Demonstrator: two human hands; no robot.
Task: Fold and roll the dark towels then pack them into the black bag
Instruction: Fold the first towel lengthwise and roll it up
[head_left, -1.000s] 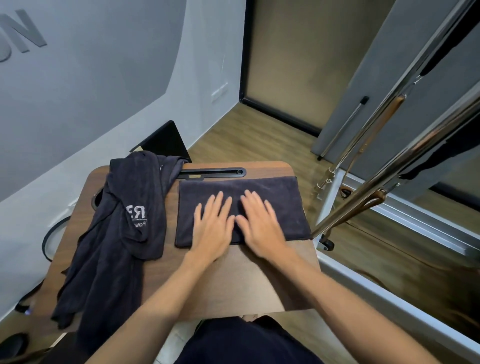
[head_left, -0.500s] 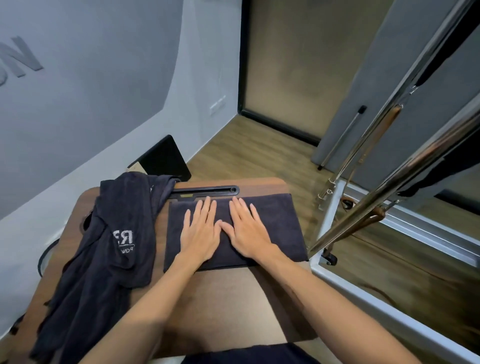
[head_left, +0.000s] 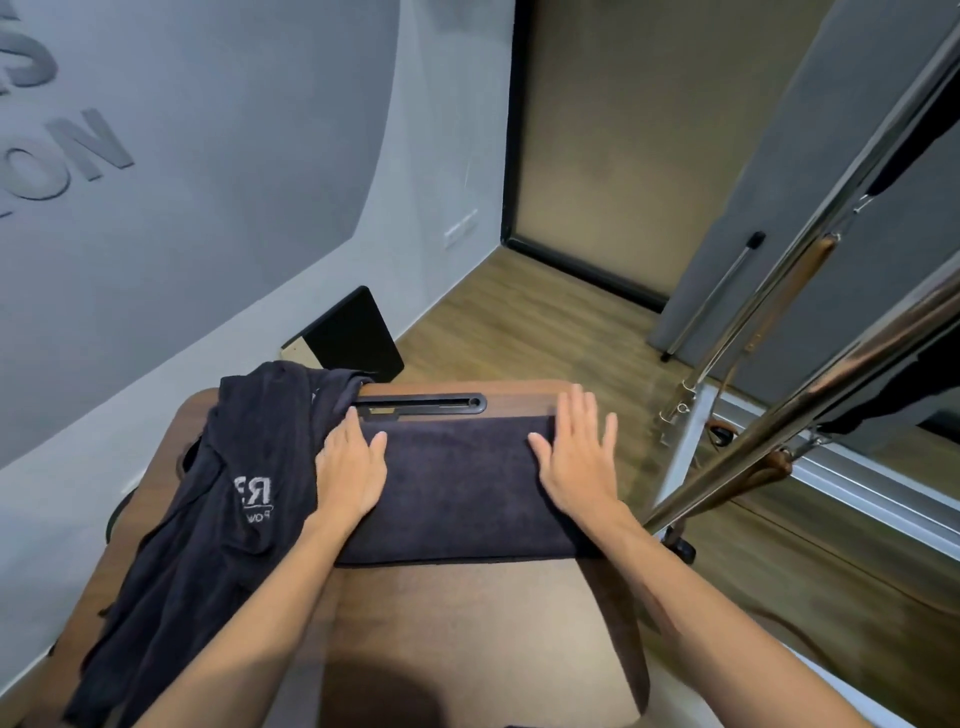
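Your two hands have slid apart since half a second ago: they were side by side at the middle of the folded towel, and now each one is at an end of it. Your left hand (head_left: 349, 470) lies flat on the left end of the dark folded rectangular towel (head_left: 460, 488), with the fingers straight and close together, holding nothing. Your right hand (head_left: 577, 457) lies flat on the right end, fingers straight and a little spread, and the fingertips reach past the far edge of the towel onto the wood. Both hands press with open palms.

The folded towel lies on the far half of the brown wooden surface (head_left: 467, 623), just in front of a black slotted groove (head_left: 423, 404) at the far edge of the surface. Just beside your left hand, a second dark towel with a pale printed logo (head_left: 208, 499) lies crumpled and unfolded on the left part of the surface, and it hangs toward the near left corner.

A black flat panel (head_left: 353, 335) leans at the grey wall behind the surface. On your right stand shiny metal bars (head_left: 779, 436) over the wooden floor.
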